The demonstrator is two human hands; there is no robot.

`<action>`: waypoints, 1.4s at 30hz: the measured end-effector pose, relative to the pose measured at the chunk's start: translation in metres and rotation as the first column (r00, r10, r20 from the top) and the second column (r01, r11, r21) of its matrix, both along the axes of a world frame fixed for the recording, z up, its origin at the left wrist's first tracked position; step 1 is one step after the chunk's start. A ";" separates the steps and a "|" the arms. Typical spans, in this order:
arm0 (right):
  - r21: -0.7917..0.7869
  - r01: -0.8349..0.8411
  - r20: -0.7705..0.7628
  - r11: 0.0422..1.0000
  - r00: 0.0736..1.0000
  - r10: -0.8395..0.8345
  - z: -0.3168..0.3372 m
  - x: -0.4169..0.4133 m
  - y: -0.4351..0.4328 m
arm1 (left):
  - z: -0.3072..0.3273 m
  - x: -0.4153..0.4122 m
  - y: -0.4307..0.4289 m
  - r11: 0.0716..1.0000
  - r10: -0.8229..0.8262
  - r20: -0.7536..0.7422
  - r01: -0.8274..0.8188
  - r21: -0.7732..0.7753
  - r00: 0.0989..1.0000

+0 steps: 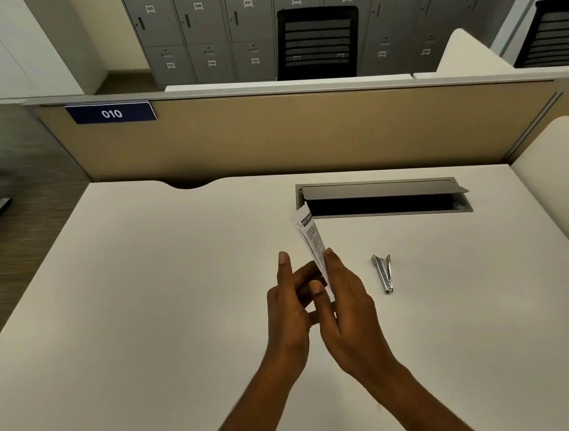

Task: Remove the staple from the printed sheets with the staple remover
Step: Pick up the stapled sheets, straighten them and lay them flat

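Over the middle of the plain white counter (145, 296), two bare forearms come in from the near edge and the hands meet above the surface. The right hand (348, 313) pinches the small stack of white printed sheets (311, 237) between its thumb and its curled fingers (332, 262), holding the stack off the counter, edge-on and tilted, with its printed top end pointing toward the far edge. The left hand (286, 313) is close against it, its index finger (284, 263) straight up and its other fingers bent toward the lower part of the sheets; I cannot tell whether they grip the paper. Just right of the right hand, apart from it, a slim silver metal staple remover (384, 273) lies flat on the counter, its forked end toward the far edge. Beyond, near the far edge, a grey recessed cable tray (383, 198) has its lid raised. Behind the counter is a tan partition (303, 134) with a dark blue "010" label (111, 113), then grey numbered lockers (202, 33) and a black mesh chair (318, 42).
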State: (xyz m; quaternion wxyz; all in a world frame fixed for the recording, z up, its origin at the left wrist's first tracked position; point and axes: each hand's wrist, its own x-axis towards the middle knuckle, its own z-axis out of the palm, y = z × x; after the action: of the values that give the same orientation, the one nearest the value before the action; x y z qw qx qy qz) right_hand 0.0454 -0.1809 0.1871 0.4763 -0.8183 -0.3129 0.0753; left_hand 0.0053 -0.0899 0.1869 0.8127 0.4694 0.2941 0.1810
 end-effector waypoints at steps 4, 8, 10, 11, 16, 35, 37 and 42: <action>0.115 0.034 -0.058 0.993 0.998 -0.028 0.003 0.010 -0.005 | 0.001 0.002 0.006 0.999 -0.009 0.025 0.010 -0.046 1.000; 0.215 0.021 -0.206 0.976 0.978 0.024 0.020 0.025 -0.019 | -0.010 0.001 0.026 0.983 0.125 0.010 -0.125 0.135 0.992; 0.264 -0.020 -0.305 0.964 0.947 0.103 0.032 0.032 -0.028 | -0.015 0.000 0.040 0.971 0.154 -0.052 -0.141 0.195 0.987; 0.299 -0.038 -0.349 0.954 0.926 0.146 0.037 0.036 -0.033 | -0.018 -0.001 0.048 0.971 0.139 -0.093 -0.117 0.210 0.986; 0.456 -0.018 -0.424 0.890 0.874 0.235 0.049 0.051 -0.049 | -0.034 -0.008 0.065 0.988 -0.052 -0.066 0.061 0.145 0.996; 0.226 0.388 -0.632 0.894 0.757 -0.168 -0.054 0.072 -0.051 | -0.063 -0.029 0.068 0.958 0.026 -0.207 0.035 0.283 0.978; 0.199 0.390 -0.621 0.899 0.760 -0.192 -0.061 0.071 -0.051 | -0.068 -0.030 0.068 0.952 0.037 -0.231 0.036 0.305 0.972; 0.172 0.376 -0.592 0.910 0.778 -0.209 -0.063 0.073 -0.049 | -0.072 -0.029 0.073 0.931 0.062 -0.266 0.040 0.364 0.962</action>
State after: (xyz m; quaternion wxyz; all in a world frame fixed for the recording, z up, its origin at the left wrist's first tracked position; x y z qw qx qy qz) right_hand 0.1187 -0.2298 0.1236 0.6638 -0.7222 -0.0340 0.1913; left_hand -0.0239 -0.0171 0.1147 0.6616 0.6313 0.3670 0.1708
